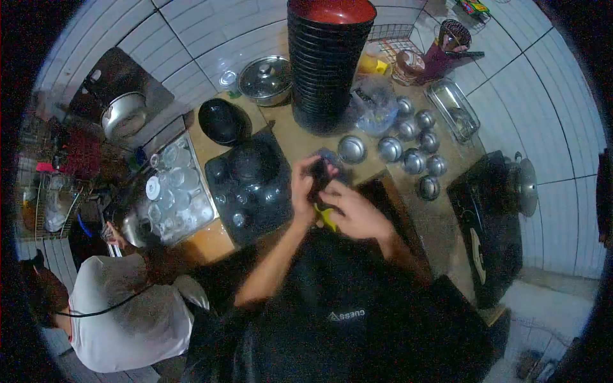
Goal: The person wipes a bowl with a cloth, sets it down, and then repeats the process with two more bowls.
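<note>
In front of my chest, my left hand [305,189] is closed around a small dark object [317,173], whose kind I cannot make out. My right hand [352,209] meets it from the other side, with its fingers against the dark object. A bright yellow-green piece [328,219], perhaps a cloth or sponge, shows under the right palm, partly hidden. Just beyond the hands sits a round metal container [352,149]. More small round metal containers [414,161] stand to its right. A black tray [262,201] with dark glossy items lies to the left of my hands.
A tall stack of black bowls [324,70], red inside, rises at the back. Beside it are a lidded pot [267,80] and a clear plastic bag [375,112]. A black stove [488,223] is at right. A person in a white shirt [131,306] works at left, near glassware [179,179].
</note>
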{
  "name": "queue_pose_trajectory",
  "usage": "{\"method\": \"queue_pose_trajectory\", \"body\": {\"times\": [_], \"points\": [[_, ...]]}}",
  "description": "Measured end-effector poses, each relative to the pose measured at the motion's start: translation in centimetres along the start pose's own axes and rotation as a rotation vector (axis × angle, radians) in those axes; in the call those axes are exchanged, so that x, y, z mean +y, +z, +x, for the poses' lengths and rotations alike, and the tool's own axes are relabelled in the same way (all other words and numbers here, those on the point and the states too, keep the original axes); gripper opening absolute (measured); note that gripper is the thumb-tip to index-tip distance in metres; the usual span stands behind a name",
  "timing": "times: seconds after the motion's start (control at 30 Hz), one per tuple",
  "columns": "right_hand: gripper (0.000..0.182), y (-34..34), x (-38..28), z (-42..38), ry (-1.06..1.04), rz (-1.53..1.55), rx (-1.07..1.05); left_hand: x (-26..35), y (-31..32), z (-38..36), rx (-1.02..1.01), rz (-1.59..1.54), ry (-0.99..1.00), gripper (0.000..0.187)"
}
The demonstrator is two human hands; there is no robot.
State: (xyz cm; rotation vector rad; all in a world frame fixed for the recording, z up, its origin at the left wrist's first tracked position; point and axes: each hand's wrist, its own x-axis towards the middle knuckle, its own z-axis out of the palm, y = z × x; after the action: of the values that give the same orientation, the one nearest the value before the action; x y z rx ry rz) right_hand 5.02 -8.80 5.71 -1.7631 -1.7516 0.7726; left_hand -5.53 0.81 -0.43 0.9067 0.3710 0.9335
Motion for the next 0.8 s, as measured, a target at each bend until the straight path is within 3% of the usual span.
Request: {"method": "queue_pose_trajectory", "body": {"times": [0.03, 0.07, 0.1, 0.17, 0.3, 0.5, 0.6, 0.63, 0.7, 0.77, 0.8], "points": [[0.035, -0.2, 0.7, 0.1, -0.179, 0.206, 0.003, 0.2, 0.2, -0.1, -0.018, -0.138, -0.044, 0.056], [0.035, -0.8, 1.2, -0.2, -0.157, 0.440, -0.081, 0.0, -0.2, 0.3, -0.115, -0.186, -0.030, 0.058], [0.035, -1.0, 1.2, -0.5, -0.155, 0.440, -0.078, -0.1, -0.1, 0.3, -0.119, -0.187, -0.033, 0.058], [0.037, -1.8, 1.0, -1.0, -0.238, 0.421, 0.073, 0.7, 1.0, 0.5, -0.106, -0.517, -0.303, 0.060], [0.043, -5.7, -2.6, -3.1, -0.019, 0.049, 0.266, 0.5, 1.6, 0.3, 0.044, -0.504, -0.377, 0.055], [0.053, -5.0, -4.0, -2.5, 0.090, -0.288, 0.121, 0.0, 2.6, -0.3, -0.046, -0.464, -0.595, 0.054], [0.053, -3.7, -4.1, -2.7, 0.132, -0.397, 0.192, 1.6, 4.4, 0.1, -0.123, -0.482, -0.602, 0.055], [0.053, -3.3, -4.1, -2.8, 0.140, -0.394, 0.192, 0.9, 4.1, -0.1, -0.095, -0.357, -0.504, 0.058], [0.048, -2.6, -4.4, -3.2, 0.392, -0.418, 0.082, 0.1, 3.7, -0.9, -0.063, -0.234, -0.418, 0.062], [0.043, -1.6, -3.5, -4.7, 0.343, -0.351, 0.077, 0.6, 4.0, -1.4, -0.157, 0.405, -0.046, 0.062], [0.039, -1.2, -2.8, -5.3, 0.287, -0.287, 0.076, 1.1, 4.6, -1.8, -0.176, 0.275, -0.056, 0.057]]}}
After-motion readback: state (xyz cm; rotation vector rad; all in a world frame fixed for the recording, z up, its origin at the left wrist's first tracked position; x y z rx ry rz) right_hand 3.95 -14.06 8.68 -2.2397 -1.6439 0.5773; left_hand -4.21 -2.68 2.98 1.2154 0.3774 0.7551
